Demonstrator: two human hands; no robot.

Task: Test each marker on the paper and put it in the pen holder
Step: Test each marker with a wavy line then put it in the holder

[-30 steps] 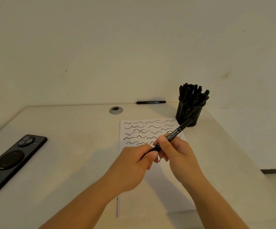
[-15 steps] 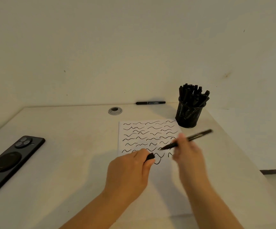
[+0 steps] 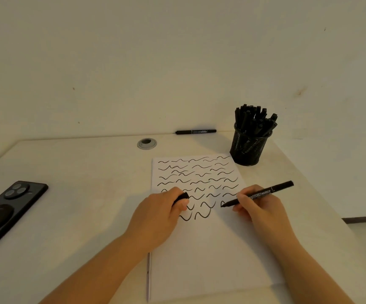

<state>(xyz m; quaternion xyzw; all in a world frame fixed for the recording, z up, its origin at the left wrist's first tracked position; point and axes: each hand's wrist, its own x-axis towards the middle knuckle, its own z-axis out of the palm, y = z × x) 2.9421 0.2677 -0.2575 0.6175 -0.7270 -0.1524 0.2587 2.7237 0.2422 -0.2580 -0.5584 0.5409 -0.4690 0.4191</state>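
My right hand (image 3: 258, 208) grips a black marker (image 3: 263, 192) in a writing hold, with the tip touching the white paper (image 3: 210, 249) at the start of a fresh black mark. The paper's upper half carries rows of black squiggles. My left hand (image 3: 157, 218) rests on the paper's left side, closed around the marker's black cap (image 3: 182, 197). A black mesh pen holder (image 3: 249, 148) packed with several black markers stands beyond the paper's top right corner. One more black marker (image 3: 196, 131) lies against the wall at the back of the desk.
A black phone (image 3: 6, 212) lies face down at the desk's left edge. A round cable grommet (image 3: 147, 143) sits near the back, left of the paper. The desk's right edge runs diagonally past the holder, with floor beyond.
The hands pulled the cap off the marker and separated. My right hand swung the marker down until its tip reached the paper; my left hand settled on the paper with the cap.
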